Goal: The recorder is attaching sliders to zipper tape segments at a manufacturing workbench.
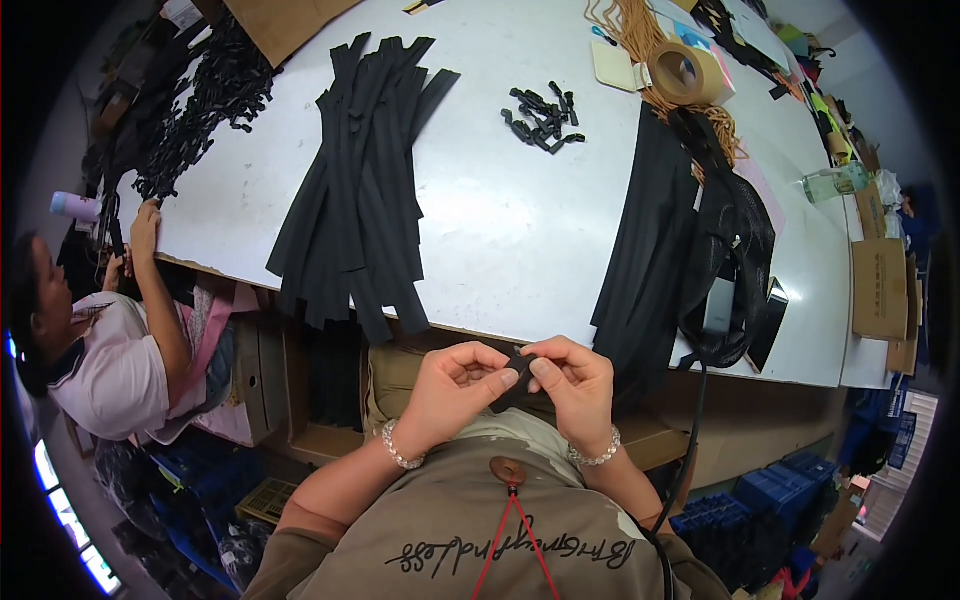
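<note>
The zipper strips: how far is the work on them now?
Done: I cannot tell which pieces are finished. In hand: left hand and right hand pinch one small black piece. Left: seemingly the strip pile and loose sliders on the table.

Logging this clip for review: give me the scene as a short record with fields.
Setting: white table in a workshop
Left hand: pinching a small black piece
Right hand: pinching the same piece from the other side
On table: pile of black strips, small black clips, tape roll, black fabric
Others: a person seated at the left edge
</note>
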